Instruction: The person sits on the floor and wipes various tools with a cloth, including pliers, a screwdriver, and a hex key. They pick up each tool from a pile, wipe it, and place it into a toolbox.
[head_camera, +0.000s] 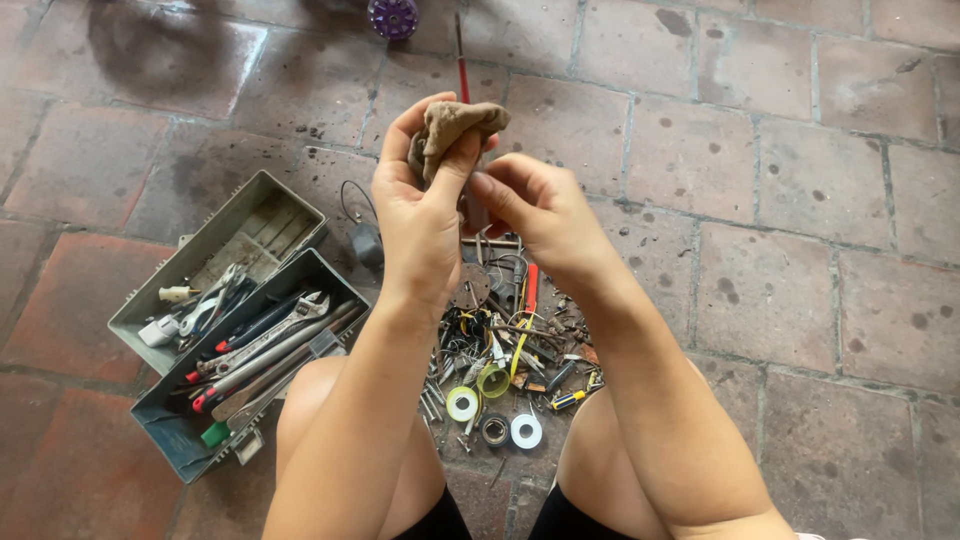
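My left hand (420, 215) is raised over the floor and grips a crumpled brown rag (455, 125) between thumb and fingers. My right hand (535, 210) is beside it, fingers curled, thumb pointing at the rag; whether it holds something small is hidden. Below both hands lies a heap of small parts (500, 345): wires, screws, pliers with red handles and rolls of tape (526, 431). A red-handled screwdriver (462, 60) lies on the bricks behind the rag.
An open grey toolbox (235, 330) with wrenches, pliers and a removable tray stands to the left on the brick floor (780, 200). A purple round object (392, 15) sits at the top edge. My bare knees frame the parts heap.
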